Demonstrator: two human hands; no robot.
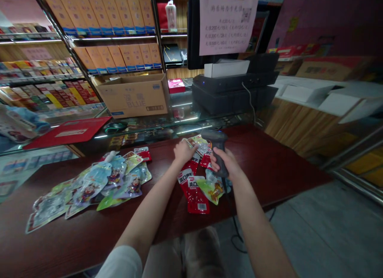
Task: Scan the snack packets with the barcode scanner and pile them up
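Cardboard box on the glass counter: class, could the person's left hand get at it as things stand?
Probably yes, with a long stretch. The left hand rests on snack packets on the dark table; nothing stands between it and the cardboard box.

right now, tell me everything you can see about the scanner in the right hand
The scanner is a dark grey handheld barcode gun, plastic by its look. The right hand grips its handle, holding it roughly upright with the head pointing toward the snack packets lying on the dark red counter. A black cable hangs from its base, over the counter edge and down to the floor. Its window cannot be seen.
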